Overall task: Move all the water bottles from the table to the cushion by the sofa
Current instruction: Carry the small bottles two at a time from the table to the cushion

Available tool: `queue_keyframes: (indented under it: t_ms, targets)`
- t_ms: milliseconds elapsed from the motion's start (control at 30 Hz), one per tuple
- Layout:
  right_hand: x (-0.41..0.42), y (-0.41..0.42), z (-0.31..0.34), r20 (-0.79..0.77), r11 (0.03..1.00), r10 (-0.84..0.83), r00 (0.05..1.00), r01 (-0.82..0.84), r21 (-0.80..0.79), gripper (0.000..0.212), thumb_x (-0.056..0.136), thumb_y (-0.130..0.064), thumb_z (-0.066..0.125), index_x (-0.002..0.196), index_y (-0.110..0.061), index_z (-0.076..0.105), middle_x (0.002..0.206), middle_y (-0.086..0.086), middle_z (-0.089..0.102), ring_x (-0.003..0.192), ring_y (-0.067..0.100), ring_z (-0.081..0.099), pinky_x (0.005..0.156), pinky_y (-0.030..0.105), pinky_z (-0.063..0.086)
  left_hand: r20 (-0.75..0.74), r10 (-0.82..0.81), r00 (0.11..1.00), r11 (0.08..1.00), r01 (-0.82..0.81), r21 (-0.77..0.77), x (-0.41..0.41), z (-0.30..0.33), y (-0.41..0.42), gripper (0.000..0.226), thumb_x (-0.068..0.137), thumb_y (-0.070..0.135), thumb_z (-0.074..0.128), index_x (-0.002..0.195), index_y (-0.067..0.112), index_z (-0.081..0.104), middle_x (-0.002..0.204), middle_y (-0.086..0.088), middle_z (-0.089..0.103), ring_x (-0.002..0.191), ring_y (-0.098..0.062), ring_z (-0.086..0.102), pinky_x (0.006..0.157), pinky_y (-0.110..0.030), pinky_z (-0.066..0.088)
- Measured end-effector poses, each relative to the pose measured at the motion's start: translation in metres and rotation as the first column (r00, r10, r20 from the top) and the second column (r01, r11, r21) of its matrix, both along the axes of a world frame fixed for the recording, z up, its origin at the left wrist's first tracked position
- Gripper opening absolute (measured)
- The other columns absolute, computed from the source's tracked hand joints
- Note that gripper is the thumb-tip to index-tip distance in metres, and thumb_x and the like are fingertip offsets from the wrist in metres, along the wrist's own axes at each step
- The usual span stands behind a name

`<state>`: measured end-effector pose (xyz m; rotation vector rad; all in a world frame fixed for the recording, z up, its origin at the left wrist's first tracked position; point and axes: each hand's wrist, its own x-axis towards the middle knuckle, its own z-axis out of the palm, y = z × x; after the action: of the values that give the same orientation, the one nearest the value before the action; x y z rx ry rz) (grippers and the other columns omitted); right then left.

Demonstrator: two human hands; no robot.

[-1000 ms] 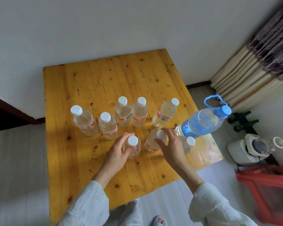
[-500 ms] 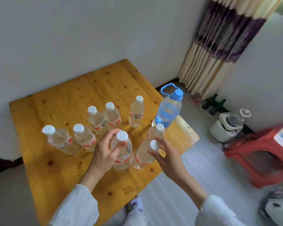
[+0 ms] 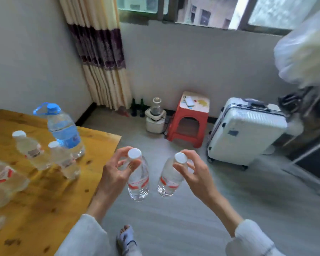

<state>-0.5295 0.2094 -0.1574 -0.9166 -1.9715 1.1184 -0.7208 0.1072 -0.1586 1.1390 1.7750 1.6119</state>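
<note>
In the head view, two small water bottles are held in the air over the grey floor (image 3: 174, 228), just past the edge of the wooden table (image 3: 44, 209). The left bottle (image 3: 138, 180) is gripped near its white cap by the curled fingers and thumb of the left hand (image 3: 116, 172). The right bottle (image 3: 169, 179) is pinched in the same way, just under its white cap, by the right hand (image 3: 196, 172). Both bottles hang almost upright, with the bottoms tilted a little toward each other, and they are near each other but do not touch. A red band is seen on the label of each.

More bottles are left on the table at the left. A large bottle with blue cap and blue handle (image 3: 65, 130) stands near the far corner. Two small bottles (image 3: 30, 150) (image 3: 63, 159) stand just beside it. At the left edge, other small bottles (image 3: 2, 180) are seen only blurred, and their number cannot be told.

On the floor by the far wall, a red stool (image 3: 188, 122) is placed between a white appliance (image 3: 154, 119) and a white suitcase (image 3: 246, 132). A striped curtain (image 3: 100, 52) hangs in the corner. The cushion and the sofa cannot be made out in this view.
</note>
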Motion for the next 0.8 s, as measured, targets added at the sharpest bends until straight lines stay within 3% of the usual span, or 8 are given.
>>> queue_keyframes:
  t_ms: [67,133,233,333,433,533,667,800]
  targets:
    - [0.055,0.006,0.006,-0.002,0.995,-0.103,0.995,0.103,0.002,0.028,0.072,-0.05,0.056,0.092,-0.032,0.052,0.088,-0.015,0.058,0.085,0.004,0.056,0.087,0.029,0.048,0.012,-0.115,0.993,0.993,0.115,0.013,0.046,0.004,0.025,0.058,0.05,0.077,0.062,0.095,0.039,0.059,0.097,0.007,0.068,0.1,-0.021,0.063,0.087,-0.035,0.049]
    - [0.11,0.012,0.01,-0.015,0.974,-0.226,0.974,0.226,-0.003,0.025,0.071,-0.05,0.058,0.091,-0.036,0.052,0.087,-0.013,0.058,0.085,0.012,0.058,0.084,0.033,0.048,0.046,-0.235,0.971,0.972,0.235,0.022,0.092,0.007,0.052,0.061,0.05,0.075,0.064,0.096,0.034,0.058,0.094,0.008,0.069,0.099,-0.025,0.064,0.089,-0.036,0.048]
    - [0.188,0.017,0.013,-0.065,0.908,-0.419,0.906,0.417,-0.044,0.024,0.068,-0.051,0.059,0.087,-0.039,0.053,0.09,-0.007,0.058,0.088,0.022,0.061,0.079,0.029,0.046,0.076,-0.409,0.909,0.912,0.409,0.023,0.161,0.009,0.096,0.062,0.05,0.073,0.066,0.096,0.032,0.059,0.087,0.023,0.068,0.094,-0.022,0.065,0.085,-0.024,0.049]
    - [0.262,0.019,0.012,-0.105,0.818,-0.576,0.811,0.57,-0.08,0.025,0.067,-0.051,0.061,0.086,-0.037,0.054,0.091,-0.003,0.057,0.091,0.025,0.06,0.079,0.029,0.046,0.087,-0.582,0.808,0.811,0.585,0.0,0.236,0.009,0.137,0.053,0.055,0.061,0.068,0.096,0.028,0.06,0.087,0.023,0.066,0.091,-0.018,0.064,0.075,-0.012,0.047]
    - [0.331,0.023,0.007,-0.092,0.722,-0.692,0.717,0.686,-0.086,0.027,0.066,-0.052,0.06,0.089,-0.039,0.053,0.094,-0.005,0.058,0.092,0.014,0.06,0.08,0.021,0.045,0.096,-0.718,0.69,0.692,0.722,-0.012,0.315,0.009,0.174,0.046,0.06,0.053,0.068,0.097,0.026,0.061,0.089,0.013,0.067,0.087,-0.013,0.064,0.072,-0.014,0.047]
    - [0.398,0.033,0.004,-0.056,0.61,-0.792,0.608,0.787,-0.093,0.028,0.067,-0.05,0.064,0.09,-0.039,0.053,0.096,-0.009,0.06,0.089,-0.003,0.056,0.077,0.008,0.042,0.129,-0.814,0.566,0.569,0.822,-0.01,0.392,0.007,0.211,0.034,0.072,0.034,0.072,0.099,0.017,0.06,0.083,0.016,0.067,0.078,-0.005,0.064,0.064,-0.01,0.046]
    - [0.489,0.058,0.001,-0.041,0.463,-0.886,0.461,0.88,-0.11,0.026,0.07,-0.034,0.072,0.089,-0.036,0.055,0.094,-0.01,0.061,0.084,-0.007,0.055,0.074,0.007,0.041,0.146,-0.899,0.414,0.416,0.909,-0.015,0.497,0.004,0.269,0.018,0.077,0.017,0.067,0.092,0.024,0.06,0.078,0.021,0.067,0.071,0.002,0.063,0.062,-0.007,0.045]
    - [0.572,0.083,0.004,-0.062,0.319,-0.948,0.314,0.941,-0.115,0.027,0.069,-0.033,0.074,0.088,-0.036,0.055,0.092,-0.009,0.062,0.083,-0.005,0.057,0.074,0.008,0.043,0.118,-0.963,0.242,0.238,0.97,-0.041,0.599,0.007,0.319,0.02,0.072,0.031,0.07,0.089,0.036,0.061,0.09,0.004,0.069,0.079,-0.005,0.064,0.066,-0.013,0.047]
